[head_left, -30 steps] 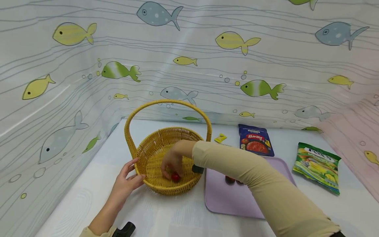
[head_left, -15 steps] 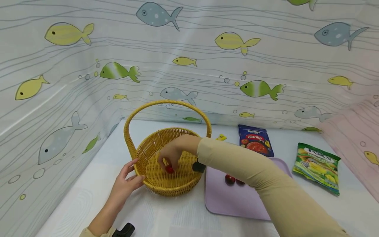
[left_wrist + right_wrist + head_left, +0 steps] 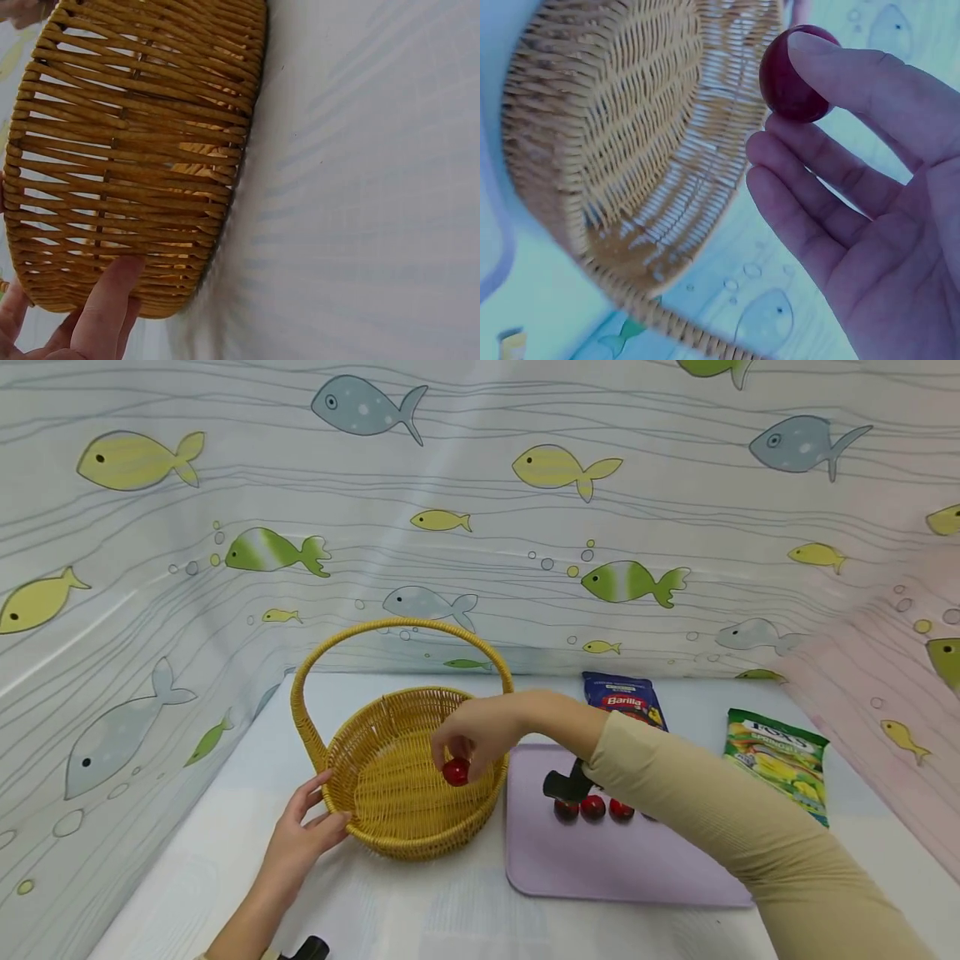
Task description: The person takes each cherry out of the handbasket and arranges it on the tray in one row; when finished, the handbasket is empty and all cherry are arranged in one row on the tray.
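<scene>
My right hand (image 3: 480, 739) pinches a shiny dark red cherry tomato (image 3: 456, 772) between thumb and fingers, above the right part of a yellow wicker basket (image 3: 397, 843). In the right wrist view the cherry tomato (image 3: 799, 75) shows at my fingertips, with the other fingers loosely bent below. My left hand (image 3: 300, 831) holds the basket's left side, thumb at the rim; in the left wrist view a finger (image 3: 109, 304) presses its woven wall (image 3: 135, 165). Several more cherry tomatoes (image 3: 592, 807) sit in a row on a lilac tray (image 3: 585, 868), partly hidden by my right arm.
The basket's tall arched handle (image 3: 405, 623) rises over it. Behind the tray lies a blue Barilla pouch (image 3: 626, 697), partly covered by my right forearm. A green and yellow Fox's candy bag (image 3: 780, 760) lies at the right. A fish-print sheet (image 3: 480, 552) encloses the back and sides.
My right hand has lifted the cherry tomato from the basket's bottom and moved rightward with it. More of the tray's row shows. My left hand stays on the basket; the head view has turned slightly right.
</scene>
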Action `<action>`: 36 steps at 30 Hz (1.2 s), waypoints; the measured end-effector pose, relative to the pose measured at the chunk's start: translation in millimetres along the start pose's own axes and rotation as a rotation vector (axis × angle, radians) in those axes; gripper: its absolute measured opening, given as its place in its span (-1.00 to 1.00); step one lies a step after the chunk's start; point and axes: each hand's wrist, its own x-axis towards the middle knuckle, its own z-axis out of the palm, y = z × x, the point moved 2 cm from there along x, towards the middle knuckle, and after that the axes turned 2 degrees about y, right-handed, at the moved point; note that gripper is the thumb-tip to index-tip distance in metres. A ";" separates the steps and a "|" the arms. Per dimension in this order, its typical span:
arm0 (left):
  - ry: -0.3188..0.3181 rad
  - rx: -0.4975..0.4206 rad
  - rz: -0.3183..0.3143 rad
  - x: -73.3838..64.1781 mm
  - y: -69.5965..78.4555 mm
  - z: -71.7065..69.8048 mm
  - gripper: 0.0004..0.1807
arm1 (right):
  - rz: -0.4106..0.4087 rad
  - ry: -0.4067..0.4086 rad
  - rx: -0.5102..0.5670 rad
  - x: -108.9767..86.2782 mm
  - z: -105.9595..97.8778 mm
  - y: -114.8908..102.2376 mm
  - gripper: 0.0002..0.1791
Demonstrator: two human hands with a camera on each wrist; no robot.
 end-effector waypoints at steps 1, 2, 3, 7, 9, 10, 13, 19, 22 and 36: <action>0.003 0.003 -0.007 -0.4 0.8 -0.2 -0.25 | -0.006 0.016 0.009 -7.9 1.1 -0.4 -0.67; 0.004 0.005 -0.015 -0.8 1.4 -0.5 -0.25 | -0.012 0.031 0.020 -15.7 2.8 -0.2 -0.67; 0.005 0.006 -0.020 -0.7 1.4 -1.0 -0.25 | -0.017 0.046 0.026 -23.5 4.3 0.0 -0.68; 0.008 0.014 -0.016 1.5 -2.7 -4.3 -0.23 | -0.012 0.095 0.048 -54.1 11.2 3.9 -0.67; 0.023 0.015 -0.005 5.2 -11.3 -7.5 -0.22 | 0.000 0.117 0.051 -68.9 14.7 7.9 -0.68; 0.026 0.017 0.002 7.6 -16.2 -9.3 -0.21 | 0.011 0.129 0.057 -76.3 16.7 10.6 -0.68; 0.032 0.008 0.013 16.1 -33.2 -14.3 -0.18 | 0.055 0.162 0.060 -98.3 23.6 19.8 -0.69; 0.010 -0.017 0.024 26.6 -48.6 -16.2 -0.12 | 0.145 0.240 0.071 -141.1 39.6 37.2 -0.67; 0.007 -0.011 0.018 25.3 -45.1 -14.5 -0.12 | 0.183 0.275 0.078 -161.0 47.6 45.9 -0.66; 0.002 -0.012 0.034 28.3 -45.6 -12.3 -0.14 | 0.371 0.426 0.125 -246.8 87.5 79.4 -0.64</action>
